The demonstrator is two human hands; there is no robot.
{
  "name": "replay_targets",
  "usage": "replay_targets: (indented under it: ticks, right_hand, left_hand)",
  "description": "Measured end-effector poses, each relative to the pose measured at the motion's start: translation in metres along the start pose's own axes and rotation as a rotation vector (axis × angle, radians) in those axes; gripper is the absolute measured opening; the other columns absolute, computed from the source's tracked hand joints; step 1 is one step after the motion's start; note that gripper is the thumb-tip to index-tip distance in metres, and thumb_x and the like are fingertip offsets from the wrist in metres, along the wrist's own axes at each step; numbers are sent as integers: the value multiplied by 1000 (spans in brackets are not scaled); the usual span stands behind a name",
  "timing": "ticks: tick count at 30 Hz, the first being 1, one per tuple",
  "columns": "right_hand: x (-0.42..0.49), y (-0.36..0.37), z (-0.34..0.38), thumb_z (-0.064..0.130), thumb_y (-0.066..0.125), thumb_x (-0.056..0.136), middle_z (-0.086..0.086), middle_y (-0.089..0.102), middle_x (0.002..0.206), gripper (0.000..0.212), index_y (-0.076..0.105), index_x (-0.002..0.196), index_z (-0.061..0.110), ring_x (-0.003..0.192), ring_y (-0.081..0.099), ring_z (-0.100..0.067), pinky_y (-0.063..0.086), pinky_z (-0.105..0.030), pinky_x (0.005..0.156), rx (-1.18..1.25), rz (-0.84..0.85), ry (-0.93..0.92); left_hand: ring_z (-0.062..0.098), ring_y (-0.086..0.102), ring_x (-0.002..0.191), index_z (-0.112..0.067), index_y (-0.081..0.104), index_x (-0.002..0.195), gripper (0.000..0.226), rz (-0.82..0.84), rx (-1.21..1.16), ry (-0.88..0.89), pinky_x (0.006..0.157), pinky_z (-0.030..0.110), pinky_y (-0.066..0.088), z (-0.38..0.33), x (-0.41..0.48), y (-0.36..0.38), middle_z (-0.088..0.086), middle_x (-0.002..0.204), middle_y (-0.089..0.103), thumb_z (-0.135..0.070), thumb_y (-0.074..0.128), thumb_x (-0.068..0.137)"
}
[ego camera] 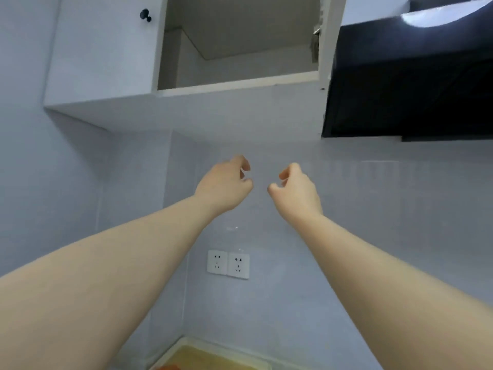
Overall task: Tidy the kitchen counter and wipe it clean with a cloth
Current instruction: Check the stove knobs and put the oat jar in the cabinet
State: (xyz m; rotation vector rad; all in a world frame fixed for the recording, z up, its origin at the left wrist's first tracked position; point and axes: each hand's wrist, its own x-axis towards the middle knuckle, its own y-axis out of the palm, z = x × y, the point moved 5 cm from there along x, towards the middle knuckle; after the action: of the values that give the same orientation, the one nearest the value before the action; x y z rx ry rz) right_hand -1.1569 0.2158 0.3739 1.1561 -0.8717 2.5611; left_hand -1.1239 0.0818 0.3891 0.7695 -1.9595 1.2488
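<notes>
Both my arms reach up toward the wall below an open upper cabinet [240, 84]. My left hand [226, 185] and my right hand [293, 190] hang side by side in the air, a small gap between them. The fingers of each are loosely curled and hold nothing. Neither hand touches the cabinet or the wall. The cabinet's inside looks bare from here. No cloth is in view. Only a strip of the counter shows at the bottom edge, with a pale yellowish tray or board [213, 356] on it.
A closed cabinet door with a black knob [145, 15] is on the left. A black range hood [413, 89] juts out at the upper right. Two white wall sockets [228, 264] sit on the tiled wall between my forearms.
</notes>
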Motion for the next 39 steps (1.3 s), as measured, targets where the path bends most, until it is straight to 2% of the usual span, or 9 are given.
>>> replay_targets:
  ticks: [4, 8, 14, 23, 26, 28, 31, 33, 39]
  right_hand:
    - [-38, 55, -36, 24, 52, 89, -9, 54, 124, 33, 47, 119, 13, 116, 50, -29, 44, -40, 95, -36, 188, 92]
    - [-74, 101, -60, 24, 54, 88, -10, 56, 124, 34, 50, 119, 13, 116, 52, -30, 43, -36, 92, -58, 335, 137]
    - [-133, 166, -89, 22, 52, 88, -9, 55, 124, 32, 51, 118, 12, 114, 52, -28, 45, -39, 94, -78, 560, 163]
    - [-184, 234, -122, 19, 51, 88, -10, 60, 120, 29, 56, 116, 13, 112, 55, -29, 44, -31, 86, -141, 829, 234]
    - [-201, 253, -132, 17, 46, 90, -7, 57, 129, 35, 55, 123, 17, 121, 52, -26, 43, -31, 98, -236, 993, 218]
    - [-211, 262, -137, 16, 40, 93, -3, 50, 139, 41, 50, 132, 22, 131, 42, -25, 36, -32, 106, -335, 1089, 179]
    - [-222, 272, -147, 17, 35, 95, -3, 40, 147, 48, 37, 141, 31, 138, 28, -26, 25, -34, 110, -377, 1205, 156]
    - [-226, 278, -154, 17, 34, 95, -4, 41, 146, 49, 35, 141, 33, 139, 27, -27, 23, -35, 110, -402, 1239, 162]
    - [-220, 292, -176, 21, 46, 92, -3, 58, 126, 33, 58, 122, 27, 124, 45, -24, 29, -34, 102, -520, 1108, 161]
  left_hand:
    - [25, 54, 109, -17, 50, 122, 33, 151, 12, -109, 90, 32, 45, 36, -47, 44, 3, 122, 58, -21, 48, 90]
    - [23, 54, 110, -16, 51, 122, 33, 260, 52, -182, 88, 30, 43, 71, -91, 80, 3, 124, 57, -21, 49, 90]
    - [24, 52, 114, -16, 47, 127, 34, 477, 171, -244, 91, 32, 45, 122, -163, 125, 4, 128, 54, -19, 43, 93]
    - [26, 52, 113, -15, 52, 119, 34, 615, 239, -449, 89, 31, 43, 194, -223, 151, 6, 127, 52, -6, 38, 90]
    - [27, 52, 113, -14, 50, 117, 35, 736, 336, -439, 86, 33, 43, 210, -241, 161, 5, 127, 47, 1, 40, 86]
    - [26, 50, 117, -14, 45, 122, 40, 807, 391, -430, 85, 34, 42, 220, -248, 168, 4, 131, 42, 2, 42, 86]
    - [27, 39, 128, -16, 38, 132, 50, 883, 383, -435, 96, 37, 39, 234, -255, 183, 2, 141, 31, -4, 51, 85]
    - [29, 31, 132, -21, 35, 136, 56, 932, 369, -442, 101, 38, 36, 241, -260, 192, 0, 145, 25, -9, 56, 85]
    - [34, 22, 134, -36, 28, 139, 74, 1018, 325, -468, 102, 42, 36, 251, -270, 212, 1, 144, 20, -21, 65, 77]
